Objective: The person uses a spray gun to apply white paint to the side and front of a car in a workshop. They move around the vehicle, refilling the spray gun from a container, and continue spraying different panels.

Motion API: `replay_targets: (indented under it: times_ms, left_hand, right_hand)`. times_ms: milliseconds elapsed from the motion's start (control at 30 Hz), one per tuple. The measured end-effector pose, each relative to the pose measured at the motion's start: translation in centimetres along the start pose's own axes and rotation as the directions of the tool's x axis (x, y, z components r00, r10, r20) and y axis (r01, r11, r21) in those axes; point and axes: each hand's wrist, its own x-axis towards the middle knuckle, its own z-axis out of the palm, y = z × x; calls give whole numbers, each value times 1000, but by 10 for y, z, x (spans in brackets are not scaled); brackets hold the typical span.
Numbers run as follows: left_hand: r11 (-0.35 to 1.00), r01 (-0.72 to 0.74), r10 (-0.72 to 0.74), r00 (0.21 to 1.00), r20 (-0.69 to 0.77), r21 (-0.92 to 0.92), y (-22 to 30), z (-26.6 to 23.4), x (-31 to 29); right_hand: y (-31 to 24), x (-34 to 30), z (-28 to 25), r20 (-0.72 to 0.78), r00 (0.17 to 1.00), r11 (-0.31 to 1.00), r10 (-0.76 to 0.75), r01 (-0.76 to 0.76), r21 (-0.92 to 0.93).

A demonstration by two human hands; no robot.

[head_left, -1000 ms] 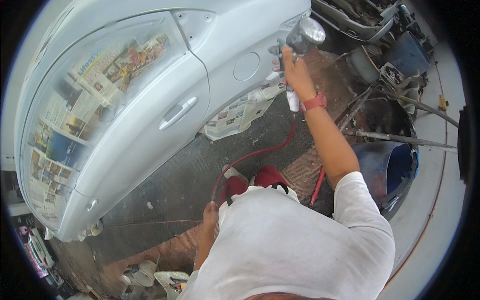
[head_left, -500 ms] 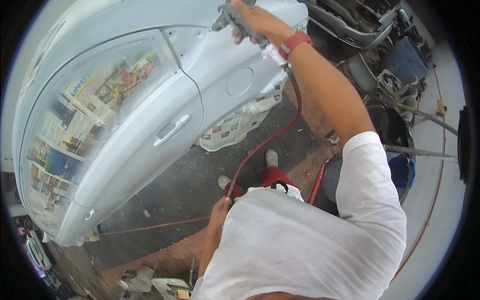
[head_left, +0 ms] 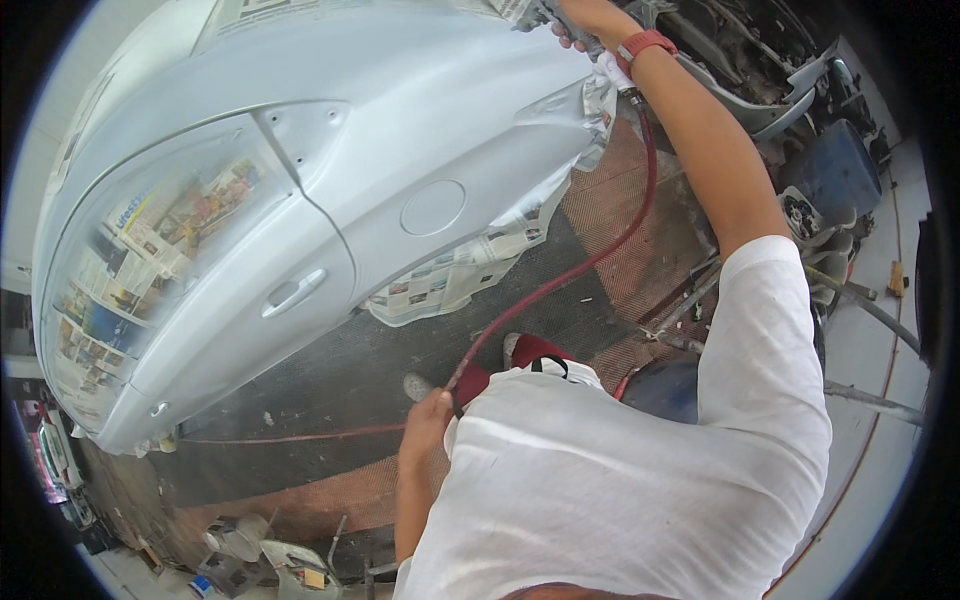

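At the top edge my right hand is wrapped round a grey spray gun, close to the end of the pale silver car body. The gun is partly cut off by the frame. From its handle, where a white cloth is wrapped, a red hose curves down to my waist. There my left hand is closed around the hose. Newspaper masks the side window, and more newspaper hangs below the round fuel flap.
Bumpers and dark car parts are piled at the upper right, near a blue drum. Metal stand legs jut out at the right. Buckets and scrap lie at the lower left. Mesh matting covers the floor.
My right hand and the spray gun have moved right along the car toward its end. My view has shifted too, so the car sits lower and farther left. My left hand still holds the hose.
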Motion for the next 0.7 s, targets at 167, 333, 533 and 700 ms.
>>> replay_targets:
  times_ms: [167, 333, 533, 700]
  left_hand:
    - [997, 20, -13, 996, -86, 77, 24, -10, 5]
    - [979, 73, -46, 989, -141, 192, 58, -26, 19]
    - [969, 34, 13, 982, -187, 243, 95, -38, 24]
    - [968, 51, 3, 977, -215, 246, 101, -37, 14]
  right_hand:
    - [68, 35, -54, -131, 987, 995, 90, -95, -29]
    - [151, 88, -92, -230, 968, 990, 105, -80, 116]
    - [185, 111, -124, -367, 903, 957, 224, -132, 258]
    - [202, 117, -143, -475, 836, 961, 275, -220, 171]
